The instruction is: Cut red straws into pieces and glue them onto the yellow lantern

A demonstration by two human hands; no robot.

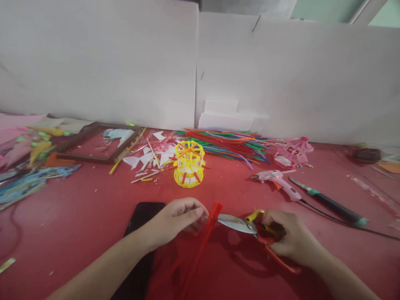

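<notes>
My left hand [183,216] is closed, its fingertips at the upper part of a small bundle of red pipe cleaners [204,241] that slants down toward me. Part of its grip is blurred. My right hand [289,233] is wrapped round scissors [237,223] with red and yellow handles. The blade tips point left and meet the bundle just below its top end. Beyond my hands stands a small round frame [189,164] of yellow pipe cleaners, with pale uprights and short red pieces. Under my left forearm lies a black phone [140,254].
A pile of coloured pipe cleaners [225,143] lies by the white board. On the right are a pink glue gun [279,182] with its cord, a dark green-and-black tool [334,206] and a pink model [295,152]. Paper scraps [145,158] and a brown picture frame [84,157] lie left.
</notes>
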